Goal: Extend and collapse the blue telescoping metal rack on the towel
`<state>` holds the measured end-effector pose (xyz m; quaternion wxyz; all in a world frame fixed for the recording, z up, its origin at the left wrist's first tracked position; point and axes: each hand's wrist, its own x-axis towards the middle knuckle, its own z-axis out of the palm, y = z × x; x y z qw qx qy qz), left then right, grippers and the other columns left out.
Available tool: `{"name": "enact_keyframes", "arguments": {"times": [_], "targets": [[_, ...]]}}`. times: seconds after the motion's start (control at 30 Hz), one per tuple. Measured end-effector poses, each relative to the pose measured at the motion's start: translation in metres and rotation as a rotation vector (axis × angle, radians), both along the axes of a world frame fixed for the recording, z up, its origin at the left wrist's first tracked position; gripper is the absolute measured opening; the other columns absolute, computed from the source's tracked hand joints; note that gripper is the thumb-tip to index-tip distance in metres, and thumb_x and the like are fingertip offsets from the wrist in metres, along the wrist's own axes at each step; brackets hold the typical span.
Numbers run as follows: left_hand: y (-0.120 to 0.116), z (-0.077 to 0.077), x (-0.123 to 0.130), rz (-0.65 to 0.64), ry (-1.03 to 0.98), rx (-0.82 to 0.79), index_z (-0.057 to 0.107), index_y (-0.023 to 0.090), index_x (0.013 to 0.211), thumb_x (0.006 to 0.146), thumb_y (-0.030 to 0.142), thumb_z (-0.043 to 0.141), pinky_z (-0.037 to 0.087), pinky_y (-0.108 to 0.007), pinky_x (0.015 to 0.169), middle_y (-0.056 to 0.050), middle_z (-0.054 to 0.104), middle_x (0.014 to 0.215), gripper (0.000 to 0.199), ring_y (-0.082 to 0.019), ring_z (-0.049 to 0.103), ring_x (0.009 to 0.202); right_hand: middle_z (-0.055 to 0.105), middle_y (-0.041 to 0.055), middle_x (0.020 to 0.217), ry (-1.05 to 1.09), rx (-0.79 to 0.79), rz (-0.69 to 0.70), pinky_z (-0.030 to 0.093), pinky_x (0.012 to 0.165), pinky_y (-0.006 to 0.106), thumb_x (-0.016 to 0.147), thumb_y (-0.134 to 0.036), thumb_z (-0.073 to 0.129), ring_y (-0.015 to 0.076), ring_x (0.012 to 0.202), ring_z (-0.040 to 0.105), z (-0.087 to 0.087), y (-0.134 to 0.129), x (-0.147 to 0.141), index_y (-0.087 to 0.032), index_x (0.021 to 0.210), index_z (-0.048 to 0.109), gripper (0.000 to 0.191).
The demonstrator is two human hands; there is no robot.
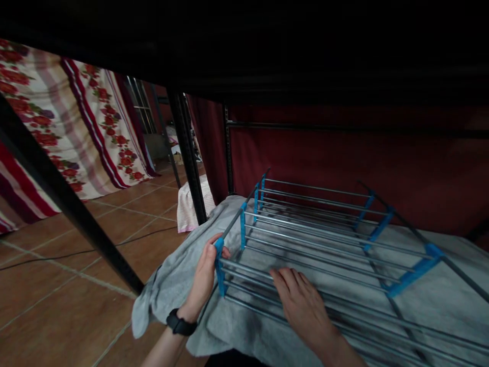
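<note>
A shoe rack (305, 232) of thin metal rods and blue plastic brackets lies on a grey blanket (263, 329). My left hand (207, 265), with a black watch on its wrist, grips the blue end bracket (219, 270) at the rack's near left corner, fingers bent around its far side. Lower right of it, my right hand (300, 300) bends over the front metal rods (252, 275). Its fingertips curl down behind the rods and are partly hidden. Farther back, more blue brackets (414, 270) join the rods on the right.
A dark surface hangs low overhead, carried by black metal posts (187, 158). Behind the rack hangs a dark red cloth (344, 163). On the left are a tiled floor (126, 214) with a black cable (87, 251), and a flowered curtain (84, 127).
</note>
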<state>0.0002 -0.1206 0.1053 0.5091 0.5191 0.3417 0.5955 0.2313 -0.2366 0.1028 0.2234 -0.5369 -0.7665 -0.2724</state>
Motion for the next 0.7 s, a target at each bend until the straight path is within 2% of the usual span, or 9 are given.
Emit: {"name": "enact_keyframes", "arguments": {"times": [0.07,0.17,0.27,0.37,0.53,0.63,0.7], "targets": [[0.0,0.0,0.002,0.015,0.037,-0.024,0.051,0.021,0.137,0.095,0.057,0.048,0.045,-0.026,0.062,-0.001,0.064,0.081,0.055,-0.014,0.055,0.067,0.062,0.0053,0.1,-0.009,0.011,-0.002,0.046,0.086,0.037,0.086,0.001,0.042,0.0213,0.089,0.059,0.006,0.001,0.002,-0.016,0.125,0.057,0.046],[-0.002,0.002,0.003,0.044,0.072,0.003,0.054,0.019,0.134,0.096,0.056,0.047,0.044,-0.026,0.063,0.002,0.059,0.072,0.053,-0.015,0.053,0.066,0.061,0.0049,0.098,-0.012,0.02,-0.019,0.046,0.084,0.036,0.086,0.001,0.046,0.0207,0.087,0.059,0.019,0.007,0.006,-0.015,0.127,0.055,0.045],[-0.001,0.005,0.003,0.054,0.123,0.053,0.064,0.018,0.113,0.098,0.056,0.042,0.042,-0.029,0.065,0.001,0.059,0.071,0.047,-0.016,0.051,0.065,0.062,0.005,0.098,-0.006,0.043,-0.032,0.046,0.083,0.036,0.086,0.001,0.046,0.0207,0.087,0.058,0.03,0.013,0.009,-0.016,0.127,0.055,0.045],[0.0,0.006,0.001,0.029,0.205,0.078,0.066,0.02,0.084,0.099,0.056,0.037,0.042,-0.031,0.07,-0.001,0.059,0.073,0.049,-0.017,0.051,0.068,0.062,0.006,0.098,-0.012,0.033,-0.025,0.046,0.083,0.036,0.086,0.001,0.044,0.0215,0.087,0.058,0.03,0.015,0.007,-0.016,0.126,0.055,0.046],[0.005,0.002,0.001,0.064,0.227,0.077,0.059,0.023,0.072,0.097,0.058,0.036,0.044,-0.033,0.078,0.0,0.055,0.067,0.049,-0.019,0.052,0.07,0.062,0.0071,0.098,-0.005,0.007,-0.027,0.047,0.08,0.037,0.083,-0.001,0.047,0.0222,0.086,0.058,0.023,0.017,0.002,-0.016,0.125,0.055,0.045],[0.01,0.0,0.0,0.108,0.24,0.073,0.062,0.021,0.084,0.093,0.063,0.04,0.045,-0.031,0.073,0.001,0.055,0.064,0.048,-0.019,0.052,0.068,0.062,0.0068,0.098,0.006,0.014,-0.03,0.048,0.076,0.036,0.086,-0.006,0.051,0.0206,0.084,0.057,0.026,0.02,-0.001,-0.016,0.121,0.057,0.037],[0.015,0.0,-0.004,0.101,0.239,0.033,0.059,0.02,0.117,0.092,0.065,0.04,0.046,-0.031,0.062,0.003,0.057,0.064,0.054,-0.02,0.052,0.062,0.062,0.0059,0.099,0.025,0.008,-0.035,0.048,0.075,0.034,0.088,-0.011,0.054,0.0195,0.084,0.057,0.03,0.021,-0.002,-0.017,0.12,0.058,0.032]]}}
